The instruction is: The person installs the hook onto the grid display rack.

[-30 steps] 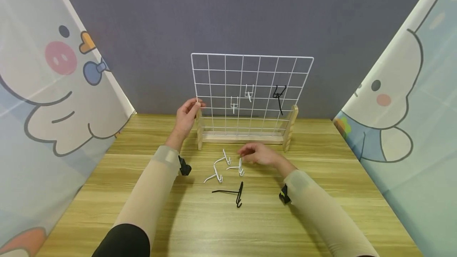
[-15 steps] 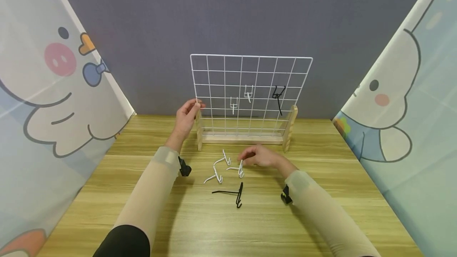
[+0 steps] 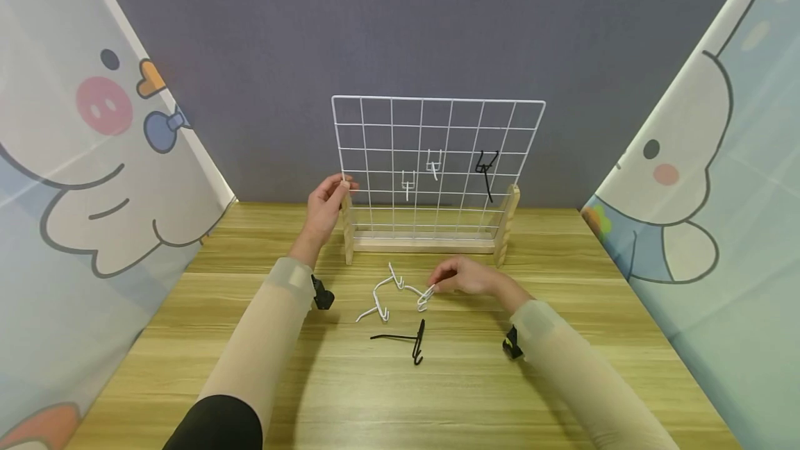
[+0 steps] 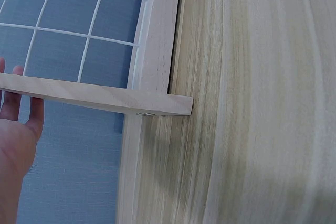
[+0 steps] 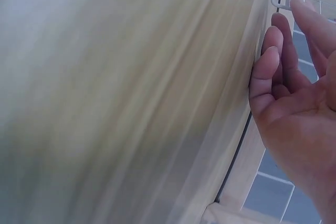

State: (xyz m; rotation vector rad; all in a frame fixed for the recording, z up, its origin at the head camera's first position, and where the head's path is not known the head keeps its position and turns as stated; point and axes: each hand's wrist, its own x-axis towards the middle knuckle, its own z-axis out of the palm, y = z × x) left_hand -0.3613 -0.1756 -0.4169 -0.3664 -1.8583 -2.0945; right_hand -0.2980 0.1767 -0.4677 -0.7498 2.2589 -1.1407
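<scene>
A white wire grid panel stands upright in a wooden stand. My left hand grips the top of the stand's left wooden post, fingers behind it. Over the table in front, my right hand pinches one end of a white wire hook between thumb and fingertips; the right wrist view shows its looped frame at the thumb. Whether the hook still touches the table is hard to tell. Two white hooks and a black hook hang on the grid.
Two more white hooks lie on the wood-grain table, left of the held one. Nearer the front lies a black hook. A grey panel rises behind the stand, and cartoon-printed cloths flank both sides.
My right hand has taken hold of the rightmost white hook on the table and drawn back slightly to the right, tilting it. My left hand has stayed on the post.
</scene>
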